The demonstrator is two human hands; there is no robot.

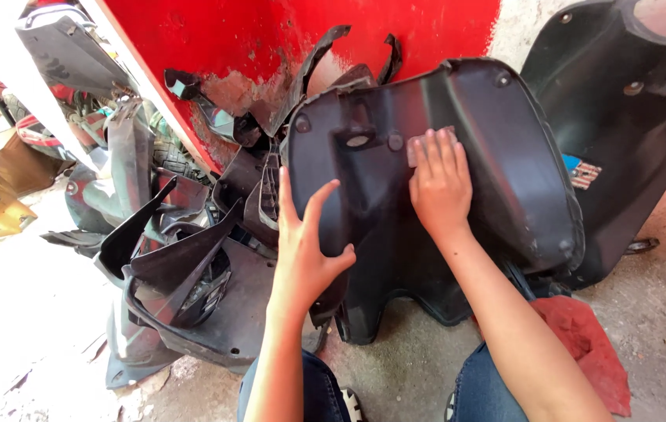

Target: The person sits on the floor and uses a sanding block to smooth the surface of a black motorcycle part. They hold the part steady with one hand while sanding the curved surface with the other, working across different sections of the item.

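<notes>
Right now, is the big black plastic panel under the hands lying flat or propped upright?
Propped upright, tilted back. The black panel stands on the ground; the left hand steadies its edge, the right hand presses a small pad flat on it.

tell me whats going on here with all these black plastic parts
A person crouches on a concrete floor before a large black plastic scooter body panel that leans toward a red wall. The left hand steadies the panel's left edge. The right hand presses a small pale pad flat against its surface. More black panels lie piled to the left, and a red rag lies on the floor.
</notes>
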